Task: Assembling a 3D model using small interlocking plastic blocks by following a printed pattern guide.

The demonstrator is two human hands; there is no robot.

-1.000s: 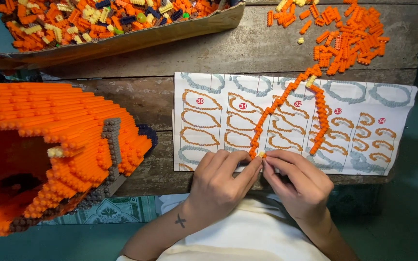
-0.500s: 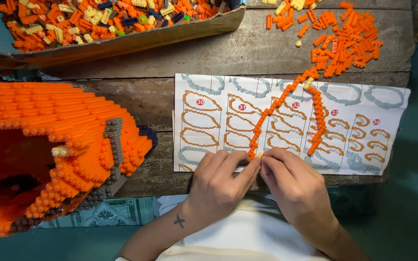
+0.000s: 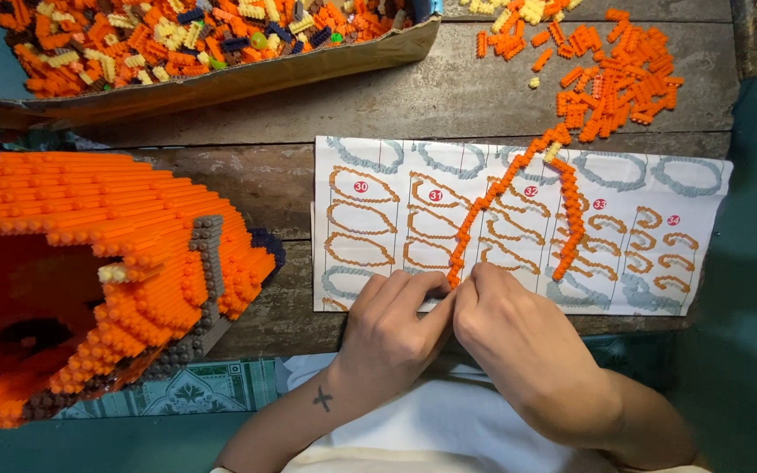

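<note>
Pinching orange brick strip (image 3: 484, 206) end, left hand (image 3: 392, 337), right hand (image 3: 519, 342)

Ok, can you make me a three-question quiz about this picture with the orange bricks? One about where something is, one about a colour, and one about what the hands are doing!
1. Where is the loose pile of orange bricks?
A. at the far right of the wooden table
B. on the person's lap
C. inside the big model

2. What colour is the stripe of bricks running down the big orange model?
A. green
B. grey
C. pink

3. What are the left hand and right hand doing?
A. resting flat, apart
B. lifting the cardboard tray
C. pinching the near end of the curved brick strip together

Answers:
1 A, the pile lies beyond the instruction sheet, far right.
2 B, a grey band crosses the orange.
3 C, both hands' fingertips meet at the strip's lower end.
</note>
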